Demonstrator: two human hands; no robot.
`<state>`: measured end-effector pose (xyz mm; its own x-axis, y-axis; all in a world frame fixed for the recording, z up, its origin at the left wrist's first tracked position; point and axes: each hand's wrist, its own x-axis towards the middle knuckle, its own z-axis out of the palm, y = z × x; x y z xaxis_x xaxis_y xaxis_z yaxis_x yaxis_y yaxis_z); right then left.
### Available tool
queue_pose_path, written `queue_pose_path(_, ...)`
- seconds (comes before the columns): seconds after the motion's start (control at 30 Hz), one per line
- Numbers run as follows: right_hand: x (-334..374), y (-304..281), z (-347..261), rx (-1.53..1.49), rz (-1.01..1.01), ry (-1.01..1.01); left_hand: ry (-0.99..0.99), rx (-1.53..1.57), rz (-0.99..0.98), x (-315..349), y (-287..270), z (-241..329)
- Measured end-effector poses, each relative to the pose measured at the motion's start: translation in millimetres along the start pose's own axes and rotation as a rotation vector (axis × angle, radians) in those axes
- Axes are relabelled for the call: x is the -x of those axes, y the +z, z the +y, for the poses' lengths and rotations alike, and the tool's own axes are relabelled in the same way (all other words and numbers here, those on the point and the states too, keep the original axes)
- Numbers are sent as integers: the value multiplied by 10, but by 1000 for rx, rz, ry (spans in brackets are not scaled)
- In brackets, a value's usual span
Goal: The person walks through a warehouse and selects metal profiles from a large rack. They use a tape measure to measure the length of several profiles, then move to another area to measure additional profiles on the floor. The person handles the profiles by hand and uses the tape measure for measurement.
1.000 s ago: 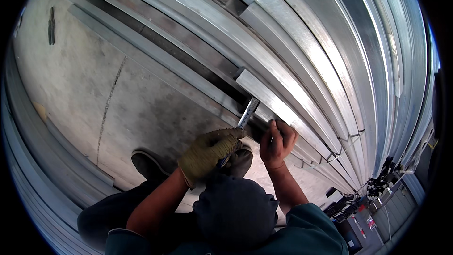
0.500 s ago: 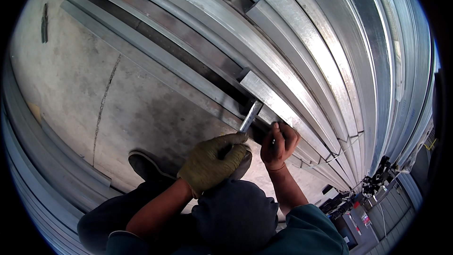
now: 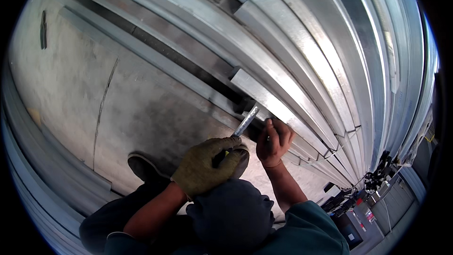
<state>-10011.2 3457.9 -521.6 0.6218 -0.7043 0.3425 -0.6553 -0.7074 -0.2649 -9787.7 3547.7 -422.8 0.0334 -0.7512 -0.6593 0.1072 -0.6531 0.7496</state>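
My left hand (image 3: 203, 165), in a worn olive glove, is closed round the near end of a short silver metal bar (image 3: 246, 121). A bit of yellow shows between the gloved thumb and fingers; what it belongs to is hidden. The bar slants away to the right, its far end by the cut end of a square metal tube (image 3: 264, 99). My bare right hand (image 3: 275, 144) is just right of the bar, beside the tubes. Its fingers are curled in and the thumb is pressed against them; whatever they hold is too small to name.
Long galvanized tubes (image 3: 302, 33) lie stacked ahead and to the right, some tied with wire (image 3: 337, 148). More grey profiles (image 3: 42, 170) run along the left. A dark strip (image 3: 43, 30) lies on the concrete floor (image 3: 71, 80). My shoe (image 3: 143, 167) stands near the tubes.
My right hand has moved slightly left, closer to the bar. My left hand keeps the bar and has shifted a little left. The whole view has drifted slightly.
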Motion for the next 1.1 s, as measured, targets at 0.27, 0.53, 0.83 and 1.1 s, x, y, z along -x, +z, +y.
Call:
queue_pose_path(0.27, -26, -74, -42, -6, -38, 26, 45, 80, -175, 52, 109, 52)
queue_pose_path(0.53, -508, -430, 27, -115, 91, 72, 95, 175, -144, 107, 106, 217)
queue_pose_path(0.83, -1530, -295, 225, -32, -68, 63, 51, 336, 34, 202, -6, 224)
queue_pose_path(1.1, -1552, -275, -39, -54, -179, 16, 135, 395, 25, 102, -72, 227)
